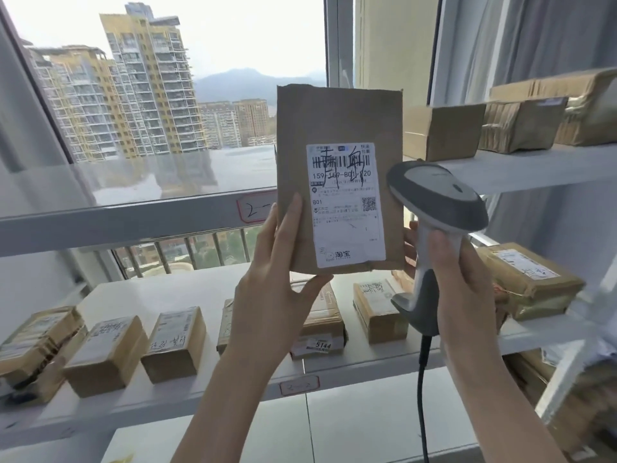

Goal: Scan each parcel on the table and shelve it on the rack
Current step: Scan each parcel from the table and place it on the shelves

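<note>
A flat brown parcel (337, 128) stands upright in mid-air before the rack, its white shipping label facing me. My left hand (277, 282) grips its lower left corner, thumb on the front. My right hand (464, 289) holds the handle of a grey and white barcode scanner (434, 198), whose head sits just right of the label and points at it. A black cable hangs from the scanner's base.
The white rack's middle shelf (207, 382) carries several taped brown boxes (103, 349) in a row. More boxes (521, 125) sit on the upper right shelf and on the right-hand shelves. The upper left shelf (133, 218) runs in front of the window.
</note>
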